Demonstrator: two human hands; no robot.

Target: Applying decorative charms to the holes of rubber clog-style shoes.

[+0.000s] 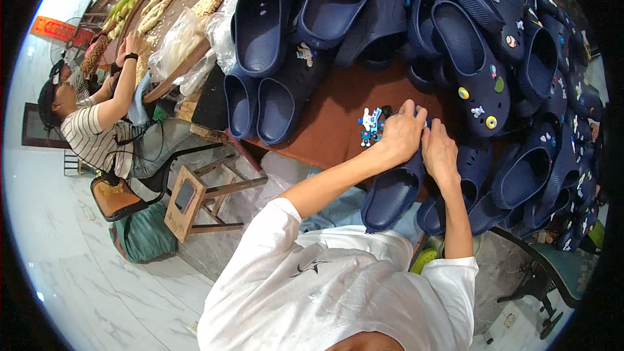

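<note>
Your dark navy clog (392, 196) lies on the near side of the brown table (328, 117), in front of your body, with its rounded heel turned toward you and its toe end pointing away. It is one plain, deep blue all over, with a soft, dull sheen; the wide foot opening shows a smooth, hollow inside and a thick, rounded rim. Your hands cover most of its front, so you cannot tell from here what is fixed there.

Your left hand (402, 135) bends over the toe end with its fingers curled close together. Your right hand (441, 153) sits at the clog's right side, fingers bent inward, its fingertips near those of the left. Whether either hand pinches a small piece is hidden.

Just left of your left hand lies a little cluster of charms (371, 123) in white, bright blue and black. Beyond and to the right, a heap of matching clogs (478, 94) rises, many dotted with colourful charms; another pair (278, 112) stands to the left.
</note>
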